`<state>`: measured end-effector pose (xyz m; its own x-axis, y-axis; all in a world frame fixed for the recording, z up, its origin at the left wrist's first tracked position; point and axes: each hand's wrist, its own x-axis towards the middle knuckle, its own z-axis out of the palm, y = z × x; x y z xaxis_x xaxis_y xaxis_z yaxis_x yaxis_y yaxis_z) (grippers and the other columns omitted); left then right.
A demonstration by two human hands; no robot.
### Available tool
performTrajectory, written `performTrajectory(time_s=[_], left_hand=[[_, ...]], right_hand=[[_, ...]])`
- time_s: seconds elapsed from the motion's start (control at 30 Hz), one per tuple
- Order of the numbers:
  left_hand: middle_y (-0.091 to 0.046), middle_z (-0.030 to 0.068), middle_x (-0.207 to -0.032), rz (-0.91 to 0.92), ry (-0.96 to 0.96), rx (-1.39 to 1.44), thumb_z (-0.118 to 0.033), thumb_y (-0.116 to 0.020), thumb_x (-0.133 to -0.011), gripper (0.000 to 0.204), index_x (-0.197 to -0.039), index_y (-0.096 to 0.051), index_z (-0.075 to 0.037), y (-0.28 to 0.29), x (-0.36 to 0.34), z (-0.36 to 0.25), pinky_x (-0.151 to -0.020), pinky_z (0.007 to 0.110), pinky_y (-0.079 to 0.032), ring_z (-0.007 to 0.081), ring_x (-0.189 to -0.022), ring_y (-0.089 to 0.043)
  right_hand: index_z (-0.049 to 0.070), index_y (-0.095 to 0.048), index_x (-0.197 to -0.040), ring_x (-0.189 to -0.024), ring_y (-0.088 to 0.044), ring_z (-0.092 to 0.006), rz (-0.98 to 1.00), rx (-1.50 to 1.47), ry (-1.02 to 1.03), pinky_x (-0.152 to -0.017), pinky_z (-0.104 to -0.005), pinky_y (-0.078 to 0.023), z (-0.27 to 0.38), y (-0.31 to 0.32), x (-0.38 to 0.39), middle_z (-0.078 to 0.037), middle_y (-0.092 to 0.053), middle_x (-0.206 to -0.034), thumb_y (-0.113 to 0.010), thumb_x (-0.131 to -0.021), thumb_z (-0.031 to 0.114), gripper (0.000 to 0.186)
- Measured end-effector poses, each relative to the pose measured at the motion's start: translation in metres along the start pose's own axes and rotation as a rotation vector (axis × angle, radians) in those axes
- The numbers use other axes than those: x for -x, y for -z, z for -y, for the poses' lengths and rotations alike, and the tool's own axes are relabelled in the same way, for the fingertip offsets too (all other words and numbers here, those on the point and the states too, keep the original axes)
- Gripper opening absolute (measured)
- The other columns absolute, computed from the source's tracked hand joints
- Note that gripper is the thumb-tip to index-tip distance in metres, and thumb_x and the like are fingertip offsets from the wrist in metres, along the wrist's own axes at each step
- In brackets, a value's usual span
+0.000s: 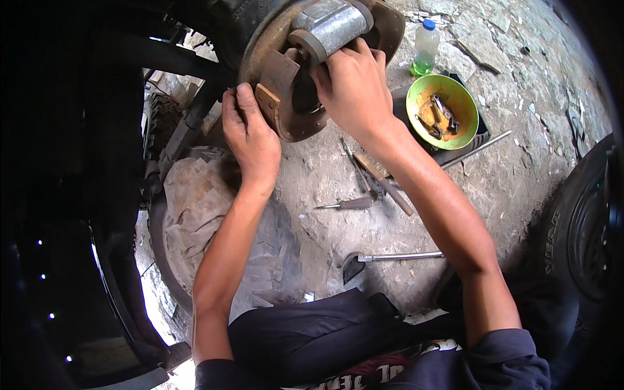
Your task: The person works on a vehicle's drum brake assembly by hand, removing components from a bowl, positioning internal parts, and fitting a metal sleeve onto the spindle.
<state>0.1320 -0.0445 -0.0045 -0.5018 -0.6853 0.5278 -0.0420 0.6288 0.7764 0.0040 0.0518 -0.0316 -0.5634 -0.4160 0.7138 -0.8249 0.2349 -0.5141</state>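
A rusty brake backing plate (388,32) stands at the top with a grey metal hub (333,27) at its middle. On its near left side sits a curved brake shoe (268,103) with a brown, holed lining. My left hand (253,140) is at the plate's left edge, closed around the edge beside the shoe, thumb up against it. My right hand (357,88) reaches in just below the hub, its fingers bent inward. The fingertips are hidden behind the hub, so what they pinch cannot be made out.
A green bowl (473,110) holds several small metal parts. Beyond it stands a bottle (426,47) with green liquid. On the stone floor lie a screwdriver (354,204), a wooden-handled tool (372,166) and a metal bar wrench (403,257). A tyre (565,227) is at the right.
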Motion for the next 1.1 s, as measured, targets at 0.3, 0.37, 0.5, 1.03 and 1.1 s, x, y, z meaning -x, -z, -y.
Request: performTrajectory(time_s=[0.3,0.37,0.5,1.03,1.1], left_hand=[[-0.061,0.0134,-0.107,0.039,0.095,0.194,-0.037,-0.061,-0.101,0.045,-0.109,-0.056,0.007,0.004,-0.004,0.006,-0.09,0.032,-0.045,0.0188,-0.099,-0.058],[-0.062,0.0129,-0.108,0.132,-0.021,0.227,-0.029,-0.073,-0.093,0.046,-0.113,-0.055,0.008,0.003,0.001,0.0,-0.092,0.03,-0.046,0.0177,-0.103,-0.058],[-0.063,0.0126,-0.108,0.164,0.009,0.232,-0.015,-0.083,-0.083,0.051,-0.118,-0.052,0.008,-0.002,0.0,-0.01,-0.088,0.028,-0.05,0.016,-0.098,-0.061],[-0.064,0.0094,-0.106,0.053,0.131,0.392,-0.001,-0.082,-0.077,0.048,-0.114,-0.053,0.003,-0.002,-0.006,-0.003,-0.086,0.027,-0.05,0.0144,-0.093,-0.062],[-0.064,0.0095,-0.106,0.036,0.136,0.411,0.0,-0.082,-0.076,0.048,-0.114,-0.053,0.003,-0.004,-0.006,-0.003,-0.086,0.027,-0.05,0.0143,-0.094,-0.062]], right_hand=[[0.006,-0.071,-0.104,-0.103,-0.058,-0.0357,0.077,0.014,-0.042,-0.09,-0.0485,-0.039,0.001,0.004,-0.002,-0.012,-0.071,-0.092,-0.068,-0.084,0.013,0.021],[0.006,-0.071,-0.104,-0.103,-0.058,-0.0359,0.088,0.018,-0.045,-0.09,-0.0488,-0.039,0.002,0.005,-0.001,-0.013,-0.071,-0.091,-0.068,-0.084,0.013,0.021],[0.004,-0.07,-0.098,-0.1,-0.058,-0.0354,0.066,-0.003,-0.04,-0.089,-0.0492,-0.039,0.001,0.004,0.0,-0.013,-0.071,-0.089,-0.067,-0.085,0.015,0.017],[-0.009,-0.064,-0.112,-0.088,-0.073,-0.0234,-0.174,-0.663,-0.511,-0.081,-0.0335,-0.056,-0.023,0.025,0.019,-0.021,-0.073,-0.099,-0.074,-0.089,0.018,0.037],[-0.01,-0.065,-0.11,-0.085,-0.073,-0.0221,-0.16,-0.813,-0.509,-0.078,-0.0332,-0.056,-0.022,0.018,0.009,-0.019,-0.074,-0.096,-0.075,-0.088,0.019,0.038]])
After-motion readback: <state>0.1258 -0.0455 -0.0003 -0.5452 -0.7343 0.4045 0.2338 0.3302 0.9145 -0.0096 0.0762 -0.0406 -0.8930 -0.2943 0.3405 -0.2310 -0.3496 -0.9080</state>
